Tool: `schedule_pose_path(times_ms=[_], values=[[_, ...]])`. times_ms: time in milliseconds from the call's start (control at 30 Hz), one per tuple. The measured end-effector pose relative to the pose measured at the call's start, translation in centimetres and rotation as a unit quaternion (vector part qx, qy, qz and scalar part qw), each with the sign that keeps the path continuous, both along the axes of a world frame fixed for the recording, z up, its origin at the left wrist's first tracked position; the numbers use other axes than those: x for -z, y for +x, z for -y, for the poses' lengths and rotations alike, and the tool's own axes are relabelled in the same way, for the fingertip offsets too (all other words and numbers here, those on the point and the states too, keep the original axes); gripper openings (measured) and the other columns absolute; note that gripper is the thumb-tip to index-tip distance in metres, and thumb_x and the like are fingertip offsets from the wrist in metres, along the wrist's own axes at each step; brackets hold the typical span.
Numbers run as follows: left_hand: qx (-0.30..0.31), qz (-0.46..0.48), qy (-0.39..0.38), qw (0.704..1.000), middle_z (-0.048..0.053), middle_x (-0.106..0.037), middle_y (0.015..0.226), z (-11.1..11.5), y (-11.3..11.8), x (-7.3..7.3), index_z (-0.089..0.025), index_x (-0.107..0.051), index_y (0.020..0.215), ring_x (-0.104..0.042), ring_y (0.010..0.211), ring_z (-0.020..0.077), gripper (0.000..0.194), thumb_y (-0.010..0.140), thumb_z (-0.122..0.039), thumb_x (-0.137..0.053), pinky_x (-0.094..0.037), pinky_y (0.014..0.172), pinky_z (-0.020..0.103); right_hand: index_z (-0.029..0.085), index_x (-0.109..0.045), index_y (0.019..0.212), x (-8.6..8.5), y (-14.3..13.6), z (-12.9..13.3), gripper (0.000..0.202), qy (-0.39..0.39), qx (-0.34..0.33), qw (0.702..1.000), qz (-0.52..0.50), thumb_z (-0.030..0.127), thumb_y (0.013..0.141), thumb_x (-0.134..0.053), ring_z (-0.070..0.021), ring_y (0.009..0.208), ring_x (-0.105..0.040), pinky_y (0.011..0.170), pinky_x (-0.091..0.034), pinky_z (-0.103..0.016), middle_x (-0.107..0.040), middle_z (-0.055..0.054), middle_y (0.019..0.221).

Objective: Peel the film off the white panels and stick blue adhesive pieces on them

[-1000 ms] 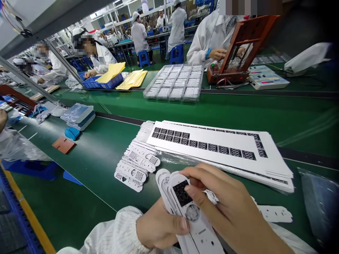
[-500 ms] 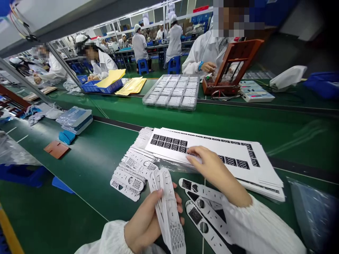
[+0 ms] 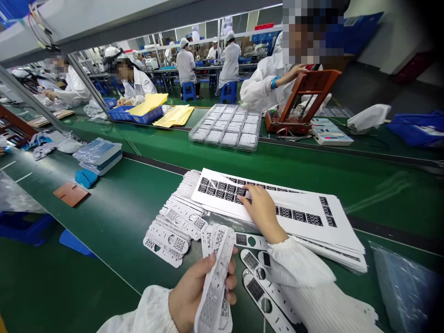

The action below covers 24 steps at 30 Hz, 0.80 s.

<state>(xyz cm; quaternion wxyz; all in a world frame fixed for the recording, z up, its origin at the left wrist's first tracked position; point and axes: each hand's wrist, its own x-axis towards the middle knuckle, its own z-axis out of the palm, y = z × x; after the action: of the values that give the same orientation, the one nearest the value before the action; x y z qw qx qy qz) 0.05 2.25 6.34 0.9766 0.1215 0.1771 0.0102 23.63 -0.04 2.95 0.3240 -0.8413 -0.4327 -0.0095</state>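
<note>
Clasping panels [image 3: 215,282], left grip [image 3: 191,292] has tipped them rightward; right grip [image 3: 262,208]: hold unclear.

One sheet stack [image 3: 294,201] (printed), one wristband [image 3: 274,83].

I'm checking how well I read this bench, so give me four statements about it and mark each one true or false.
1. The left hand holds white strips. True.
2. The right hand is inside the blue bin. False: it is at the printed sheets.
3. The brown flat piece lies right of the printed sheets in the picture. False: it lies left of them.
4. The yellow papers lie left of the divided tray in the picture. True.
</note>
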Motion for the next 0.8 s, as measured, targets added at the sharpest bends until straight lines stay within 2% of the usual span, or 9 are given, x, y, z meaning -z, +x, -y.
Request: schedule_pose_path(times_ms=[67,167,267,367,500,533,600,700,800], values=[[-0.007,-0.002,-0.004,1.0,-0.003,-0.053,0.072,0.0,0.1,0.1,-0.014,-0.062,0.1,-0.046,0.055,0.0033,0.049,0.061,-0.038,-0.082,-0.035,0.052,0.017,0.016,-0.059,0.107,0.2,-0.1,0.2,0.026,0.022,-0.015,1.0,-0.01,0.034,0.089,-0.057,-0.0229,0.108,-0.054,0.098,-0.038,-0.05,-0.06,-0.007,0.111],[-0.009,-0.019,-0.008,1.0,-0.006,-0.048,0.062,-0.1,0.2,0.4,-0.014,-0.062,0.087,-0.038,0.047,0.0016,0.034,0.061,-0.026,-0.08,-0.031,0.049,0.016,0.016,-0.061,0.102,0.4,0.2,0.3,0.027,0.061,-0.041,0.996,-0.048,0.038,0.086,-0.06,-0.0236,0.112,-0.053,0.101,-0.034,-0.051,-0.06,-0.007,0.114],[0.001,-0.042,-0.014,0.999,-0.005,-0.046,0.053,-0.1,0.2,0.4,-0.011,-0.061,0.078,-0.036,0.043,0.0019,0.02,0.065,-0.022,-0.073,-0.03,0.047,0.015,0.015,-0.063,0.089,-0.1,0.4,0.6,0.029,0.106,-0.055,0.986,-0.119,0.043,0.086,-0.058,-0.0218,0.101,-0.059,0.095,-0.041,-0.048,-0.065,-0.006,0.102],[0.021,-0.045,-0.023,0.999,-0.002,-0.052,0.052,-0.1,0.3,-0.2,-0.008,-0.062,0.086,-0.041,0.044,0.0032,0.024,0.07,-0.025,-0.068,-0.031,0.046,0.015,0.016,-0.062,0.086,-2.3,-0.7,1.7,0.035,0.162,-0.051,0.966,-0.194,0.049,0.089,-0.05,-0.0206,0.082,-0.065,0.078,-0.052,-0.039,-0.068,-0.007,0.087],[0.036,-0.023,-0.028,0.999,0.004,-0.065,0.079,-0.1,0.8,-1.2,-0.01,-0.061,0.097,-0.049,0.049,0.0029,0.035,0.067,-0.025,-0.072,-0.032,0.044,0.013,0.023,-0.065,0.089,-7.6,-4.6,5.3,0.023,0.207,-0.079,0.94,-0.258,0.044,0.086,-0.057,-0.0193,0.086,-0.065,0.074,-0.054,-0.03,-0.069,-0.005,0.092],[0.037,-0.018,-0.026,0.999,0.004,-0.065,0.081,0.0,0.9,-1.3,-0.01,-0.062,0.094,-0.049,0.051,0.0026,0.034,0.065,-0.023,-0.074,-0.033,0.045,0.012,0.025,-0.066,0.084,-8.9,-5.7,6.2,0.019,0.219,-0.101,0.931,-0.275,0.042,0.087,-0.057,-0.0185,0.09,-0.065,0.074,-0.054,-0.028,-0.069,-0.003,0.093],[0.044,-0.013,-0.019,0.999,0.003,-0.063,0.076,0.3,1.3,-1.6,-0.009,-0.062,0.085,-0.049,0.052,0.0029,0.032,0.063,-0.026,-0.077,-0.035,0.047,0.012,0.027,-0.068,0.077,-11.0,-7.5,7.9,0.013,0.24,-0.191,0.878,-0.367,0.035,0.085,-0.062,-0.0173,0.085,-0.066,0.068,-0.056,-0.025,-0.067,-0.002,0.092],[0.081,-0.016,0.01,0.997,0.001,-0.057,0.066,0.8,1.6,-2.1,-0.01,-0.06,0.074,-0.046,0.052,0.0046,0.042,0.063,-0.047,-0.077,-0.034,0.046,0.015,0.03,-0.071,0.079,-12.4,-9.3,9.2,0.011,0.222,-0.292,0.811,-0.457,0.027,0.085,-0.062,-0.0141,0.064,-0.065,0.055,-0.055,-0.022,-0.064,-0.001,0.074],[0.111,-0.023,0.117,0.987,-0.002,-0.046,0.057,1.3,1.9,-2.7,-0.014,-0.056,0.066,-0.041,0.049,0.006,0.052,0.069,-0.065,-0.063,-0.033,0.047,0.019,0.031,-0.072,0.086,-12.1,-10.4,9.3,0.016,0.164,-0.315,0.824,-0.442,0.02,0.085,-0.061,-0.0115,0.057,-0.062,0.054,-0.054,-0.021,-0.064,0.0,0.072]])
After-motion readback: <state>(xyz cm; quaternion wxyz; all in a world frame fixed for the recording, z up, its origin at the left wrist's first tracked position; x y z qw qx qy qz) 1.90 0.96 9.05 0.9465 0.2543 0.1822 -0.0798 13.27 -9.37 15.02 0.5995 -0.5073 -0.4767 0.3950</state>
